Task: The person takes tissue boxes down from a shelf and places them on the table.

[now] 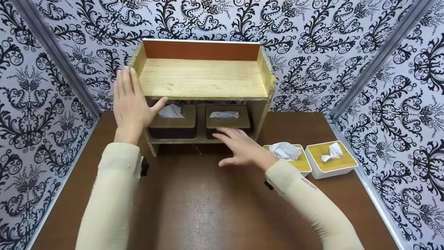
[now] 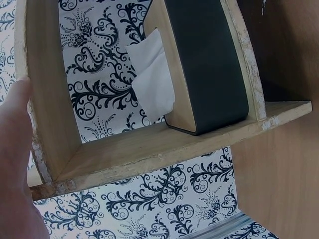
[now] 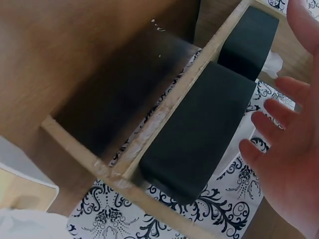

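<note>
A small wooden shelf (image 1: pixel 204 80) with an orange-brown back strip stands at the back of the table. My left hand (image 1: pixel 131 106) lies along its left side, fingers straight and thumb out by the front edge of the top board. On the lower board sit two dark tissue boxes with wooden lids, a left one (image 1: pixel 173 132) and a right one (image 1: pixel 227 121), each with white tissue poking out. My right hand (image 1: pixel 242 147) hovers in front of the right box, fingers loosely bent and nothing held. The right wrist view shows its fingertips beside that box's lid side (image 3: pixel 199 129).
To the right of the shelf, two white tissue boxes with yellowish wooden lids, a nearer-to-shelf one (image 1: pixel 301 166) and an outer one (image 1: pixel 331 161), stand side by side on the brown table (image 1: pixel 204 208). Patterned walls (image 1: pixel 399 104) close in the back and sides.
</note>
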